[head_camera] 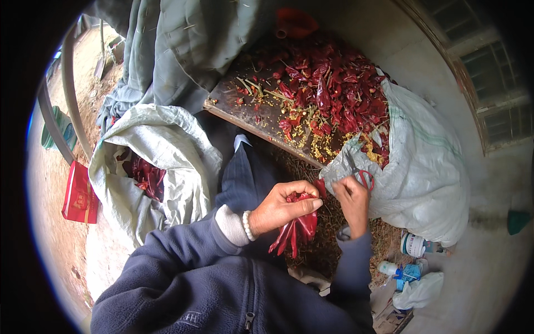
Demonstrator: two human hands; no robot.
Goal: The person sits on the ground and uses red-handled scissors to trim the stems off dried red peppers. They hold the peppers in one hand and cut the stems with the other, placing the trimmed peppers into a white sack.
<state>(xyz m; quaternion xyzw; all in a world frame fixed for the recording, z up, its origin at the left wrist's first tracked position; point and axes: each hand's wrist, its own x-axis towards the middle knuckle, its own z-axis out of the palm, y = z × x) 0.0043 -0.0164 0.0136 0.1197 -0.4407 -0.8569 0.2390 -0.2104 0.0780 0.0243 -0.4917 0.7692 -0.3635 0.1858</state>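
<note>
My left hand (pixel 288 205) is closed around a bunch of dried red chili peppers (pixel 300 231), whose tips hang below it; one red piece stands up by the thumb and forefinger. Close on its right, my right hand (pixel 352 200) has bent fingers beside a pair of scissors (pixel 366 177) with red handles. The blades point up and left, over the edge of a white woven sack. Whether the fingers grip the scissors is hard to tell. Beyond the hands, a heap of dried red chilies (pixel 333 87) lies on a dark board (pixel 254 110) with loose yellow seeds and stems.
A large white woven sack (pixel 425 167) leans against the board at right. At left stands an open white sack (pixel 183 167) with red chilies inside. A red bag (pixel 79 196) is at far left. Tubs, bottles and a plastic bag (pixel 419 290) lie at lower right. Stems litter the ground.
</note>
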